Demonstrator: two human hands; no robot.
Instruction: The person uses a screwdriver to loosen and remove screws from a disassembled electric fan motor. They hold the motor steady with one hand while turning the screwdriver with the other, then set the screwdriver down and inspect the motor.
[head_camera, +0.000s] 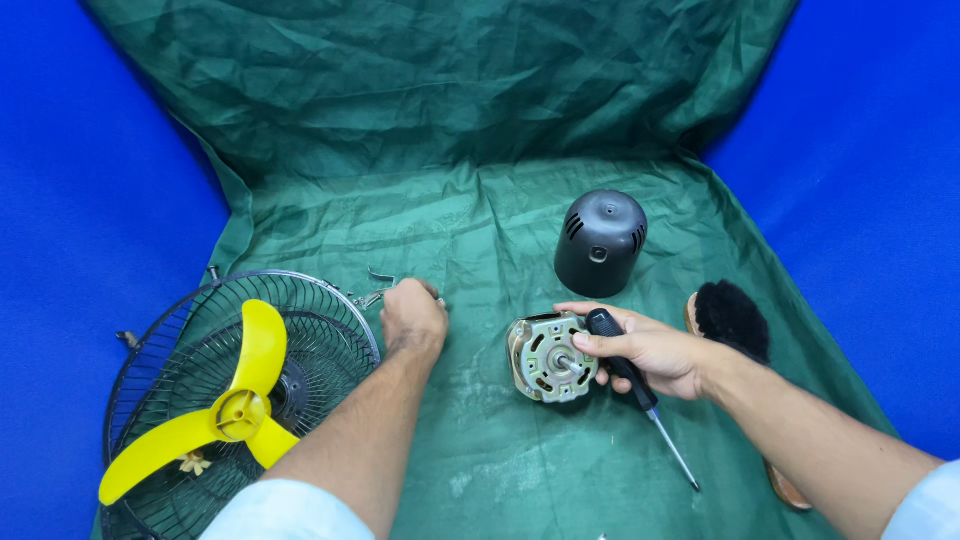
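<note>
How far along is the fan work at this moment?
Done: the dark motor cover stands apart, and the yellow blade lies on the wire guard. In hand: the right hand holds a screwdriver against the bare motor; the left hand rests beside the guard. Left: everything lies unassembled.

We see our right hand (655, 352) gripping a screwdriver (640, 388) beside the fan motor (545, 358), while our left hand (413, 318) rests closed near the wire fan guard (330, 310) holding yellow blades (225, 405).
</note>
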